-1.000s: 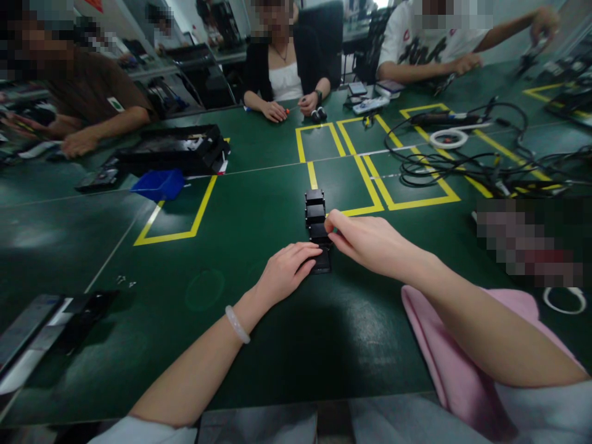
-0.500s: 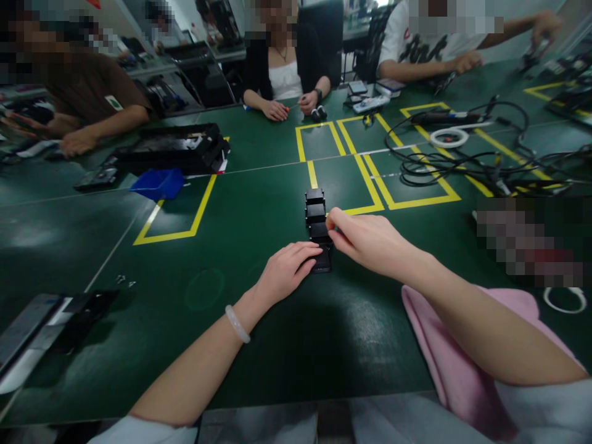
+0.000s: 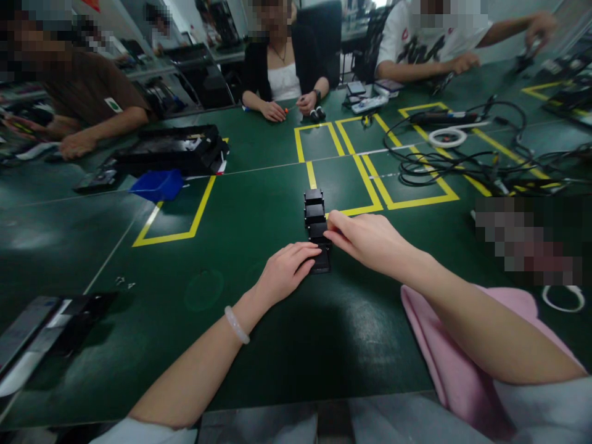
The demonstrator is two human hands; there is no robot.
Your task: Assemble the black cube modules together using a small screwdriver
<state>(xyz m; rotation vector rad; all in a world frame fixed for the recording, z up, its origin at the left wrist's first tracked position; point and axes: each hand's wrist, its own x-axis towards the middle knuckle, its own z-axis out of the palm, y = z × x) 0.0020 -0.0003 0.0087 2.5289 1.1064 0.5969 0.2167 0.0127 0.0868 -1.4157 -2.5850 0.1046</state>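
A row of several small black box-like parts (image 3: 315,213) lies on the green table (image 3: 351,357), running away from me. My left hand (image 3: 287,269) rests with its fingers stretched over the left side of the nearest black part (image 3: 320,263). On the right side of the row is my right hand (image 3: 358,233), its thumb and index finger pinched together at the third part from the far end. Whatever those fingertips hold is hidden or too small to name.
Under my right forearm lies a pink cloth (image 3: 444,333). At left are a blue tray (image 3: 158,184), a black device housing (image 3: 180,148) and a few tiny screws (image 3: 124,282). Black cables (image 3: 430,169) sprawl at right. Several people sit across the table.
My right fingertips have shifted very slightly toward the row of parts. My left hand stays where it was; the whole view has moved a little.
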